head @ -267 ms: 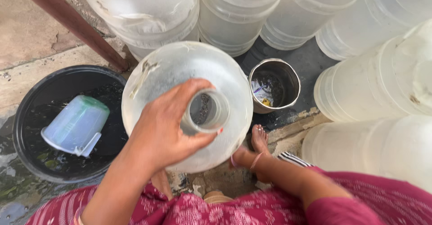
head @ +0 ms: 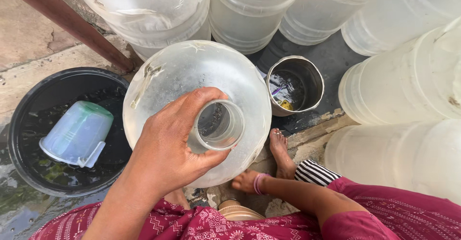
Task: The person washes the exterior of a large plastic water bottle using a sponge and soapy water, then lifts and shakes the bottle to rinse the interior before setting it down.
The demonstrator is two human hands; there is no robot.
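The jug stood upright on the ground, its open neck facing up, and the left hand was clamped on that neck, fingers curled over its far rim and thumb pressed to its near side. The right hand reached under the jug's near edge, its fingers hidden, so their state could not be told. Left of the jug sat a black basin holding a pale mug; right of it stood a steel pot, with more jugs behind and beside.

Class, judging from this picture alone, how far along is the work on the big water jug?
Done: jug uncapped, upright. In hand: left hand grips its open neck; right hand reaches under its base. Left: the mug in the black tub and steel pot lie untouched.
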